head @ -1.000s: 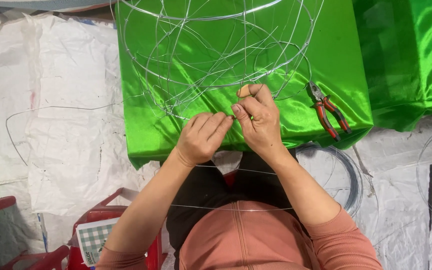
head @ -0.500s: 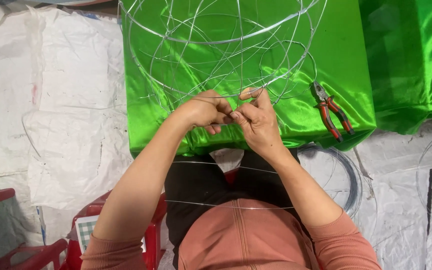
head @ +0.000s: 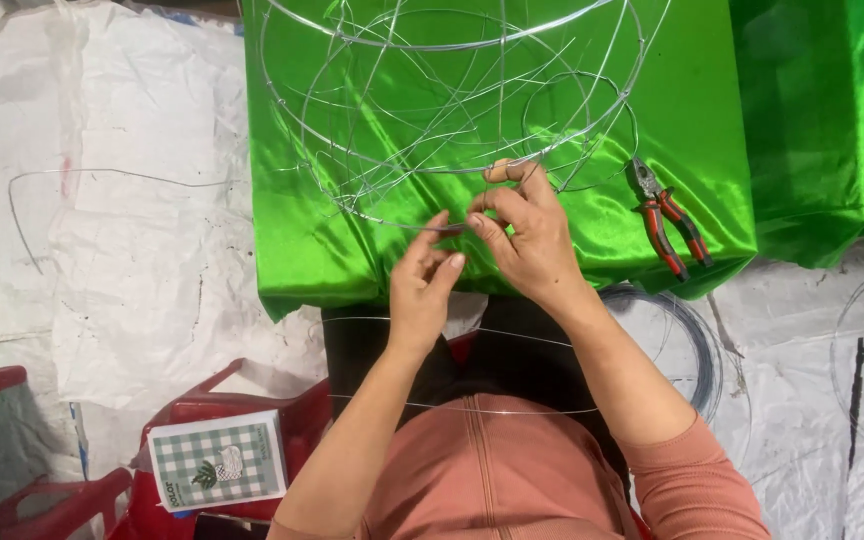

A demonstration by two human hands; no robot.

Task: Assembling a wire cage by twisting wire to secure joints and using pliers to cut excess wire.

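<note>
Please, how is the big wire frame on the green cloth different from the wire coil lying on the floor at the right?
The wire frame stands on the green cloth as an open cage of hoops and crossing strands; the wire coil lies flat on the white floor sheet as one round bundle. Both hands, left hand and right hand, work at the frame's lower hoop; nothing touches the coil. The frame looks wider than the coil. Both are thin, silvery metal wire.
</note>
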